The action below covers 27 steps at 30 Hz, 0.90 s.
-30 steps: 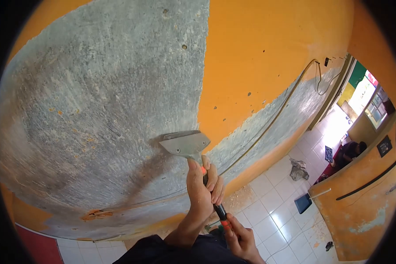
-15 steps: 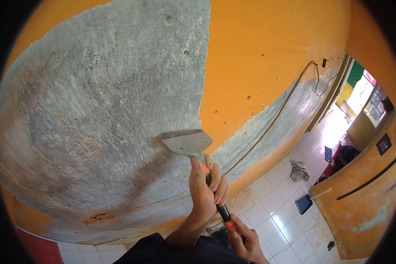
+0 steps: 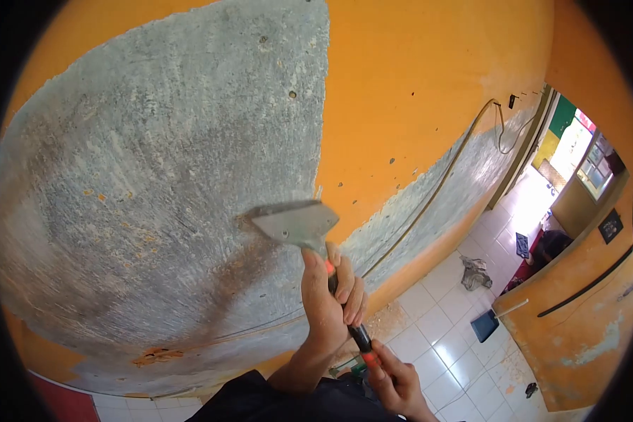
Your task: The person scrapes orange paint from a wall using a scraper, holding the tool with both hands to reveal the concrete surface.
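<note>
A wide-bladed paint scraper (image 3: 295,222) is at the wall, its blade edge against or very near the bare grey patch (image 3: 211,133), beside the orange paint (image 3: 429,63). My left hand (image 3: 323,299) is closed round the upper handle just below the blade, with the thumb lying along it. Lower down, my right hand (image 3: 399,383) grips the black and orange handle near its end. The handle's very tip is hidden by the right fingers.
A cable (image 3: 446,179) hangs along the wall at right. On the tiled floor (image 3: 429,352) lie a dustpan (image 3: 484,325), a crumpled grey cloth or bag (image 3: 475,273) and paint flakes. A person (image 3: 552,246) is low down near the doorway.
The scraper blade has moved slightly up the wall, beside the orange edge. Both hands keep their hold on the handle. The view has shifted a little.
</note>
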Tool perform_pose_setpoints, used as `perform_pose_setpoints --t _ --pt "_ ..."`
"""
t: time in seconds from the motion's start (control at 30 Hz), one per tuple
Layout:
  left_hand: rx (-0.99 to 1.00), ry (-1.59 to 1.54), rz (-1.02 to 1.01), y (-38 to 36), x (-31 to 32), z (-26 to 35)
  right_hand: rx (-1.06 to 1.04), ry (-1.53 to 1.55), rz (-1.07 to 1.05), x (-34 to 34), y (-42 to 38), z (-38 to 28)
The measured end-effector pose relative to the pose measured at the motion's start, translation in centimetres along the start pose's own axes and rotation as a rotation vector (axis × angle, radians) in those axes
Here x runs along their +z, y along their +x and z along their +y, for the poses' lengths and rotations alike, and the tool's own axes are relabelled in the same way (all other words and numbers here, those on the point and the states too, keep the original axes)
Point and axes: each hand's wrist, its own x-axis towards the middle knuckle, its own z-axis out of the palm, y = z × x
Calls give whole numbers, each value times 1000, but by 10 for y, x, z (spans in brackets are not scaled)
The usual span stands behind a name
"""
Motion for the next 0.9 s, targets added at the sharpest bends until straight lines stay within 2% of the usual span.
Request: perform_pose_setpoints --t 0.3,0.4,0.53,0.7,0.8,0.9 --pt "10 -43 -32 0 -2 0 20 67 -29 -3 2 -5" --pt "21 -19 -25 3 6 3 57 84 28 -2 4 -8" --pt "46 -23 -52 1 5 0 -7 20 -18 -4 4 -9" --pt "57 -35 -98 11 16 6 81 178 -8 -9 14 -19" --pt "50 -37 -83 10 14 5 130 115 -36 -10 5 -28" --pt "27 -87 -117 10 16 6 79 147 -15 -10 10 -25"
